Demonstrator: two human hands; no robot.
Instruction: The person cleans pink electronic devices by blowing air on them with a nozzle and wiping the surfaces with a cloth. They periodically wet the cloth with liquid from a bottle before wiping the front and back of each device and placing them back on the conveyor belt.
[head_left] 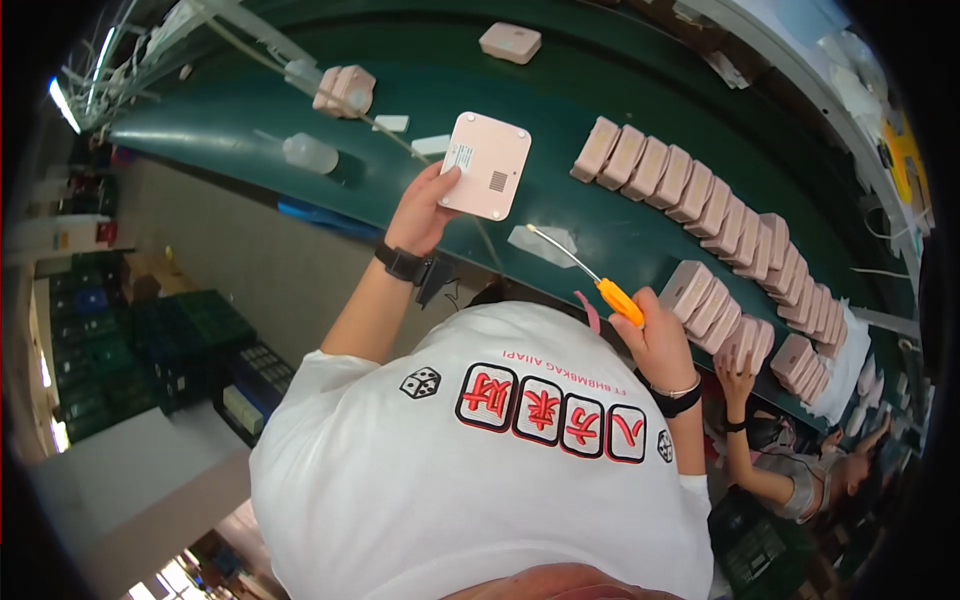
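My left hand (424, 208) grips a flat pink square device (487, 165) by its lower left corner. The device's face toward me has round feet at the corners, a small label and a dark vent grille. In my right hand (657, 335) is a screwdriver (620, 301) with an orange handle. Its thin metal shaft points up and left, and the tip is apart from the device. Beneath that tip a crumpled clear plastic piece (545, 244) lies on the green table (390, 200).
Rows of pink devices (690, 190) stand along the right side. A co-worker's hand (737, 376) touches some there. At the left are a translucent bottle (311, 154), small white boxes (431, 145) and more pink devices (345, 91). Green crates (185, 335) stack on the floor.
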